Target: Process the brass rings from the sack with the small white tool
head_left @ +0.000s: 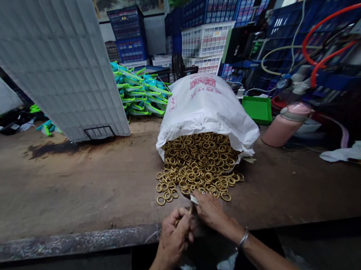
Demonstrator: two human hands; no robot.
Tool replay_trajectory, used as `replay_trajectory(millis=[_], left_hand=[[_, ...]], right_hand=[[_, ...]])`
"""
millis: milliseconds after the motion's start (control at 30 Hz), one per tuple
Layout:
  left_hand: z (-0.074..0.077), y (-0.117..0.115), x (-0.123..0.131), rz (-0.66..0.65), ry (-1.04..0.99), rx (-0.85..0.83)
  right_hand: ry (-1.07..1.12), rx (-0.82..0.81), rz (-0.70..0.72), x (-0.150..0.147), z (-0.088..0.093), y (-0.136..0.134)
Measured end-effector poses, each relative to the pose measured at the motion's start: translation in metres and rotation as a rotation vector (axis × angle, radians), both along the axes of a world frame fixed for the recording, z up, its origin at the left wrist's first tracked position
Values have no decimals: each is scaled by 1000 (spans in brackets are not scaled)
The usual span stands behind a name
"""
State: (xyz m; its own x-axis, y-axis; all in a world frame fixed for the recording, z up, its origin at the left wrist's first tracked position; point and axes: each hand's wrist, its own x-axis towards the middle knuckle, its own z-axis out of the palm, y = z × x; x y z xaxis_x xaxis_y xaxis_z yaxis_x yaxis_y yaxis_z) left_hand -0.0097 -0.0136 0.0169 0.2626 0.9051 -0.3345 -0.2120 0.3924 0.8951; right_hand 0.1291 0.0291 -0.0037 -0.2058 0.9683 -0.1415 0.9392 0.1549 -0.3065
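Observation:
A white woven sack (202,99) lies on its side with its mouth towards me. Many brass-coloured rings (200,154) fill the mouth and spill onto the table. My left hand (176,236) is closed at the table's front edge, with a ring (177,222) partly showing between its curled fingers. Close beside it, my right hand (211,210) is closed at the near edge of the spilled rings. A small white piece (194,199) shows at its fingertips, with something dark beside it; what this hand grips I cannot make out.
A tall white padded panel (84,68) stands on the brown table (73,193) at the left. Behind are green-and-blue pieces (142,91) and stacked crates (128,36). A pink bottle (287,125), green tray (257,109) and red hose (311,52) are at the right.

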Motion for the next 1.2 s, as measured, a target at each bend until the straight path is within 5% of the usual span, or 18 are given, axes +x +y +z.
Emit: replay_trajectory(millis=[267, 433, 800, 933, 1033, 1200], left_hand=[[-10, -3, -13, 104, -261, -118], [-15, -1, -24, 173, -295, -117], [-34, 8, -31, 291, -485, -301], [-37, 11, -27, 306, -335, -201], [-33, 13, -22, 342, -72, -46], [-24, 15, -15, 312, 232, 263]], right_hand=[[133, 139, -1, -28, -2, 17], [8, 130, -42, -46, -5, 24], [0, 185, -27, -44, -13, 16], [114, 146, -38, -37, -10, 17], [404, 36, -78, -30, -7, 20], [953, -345, -113, -22, 5, 11]])
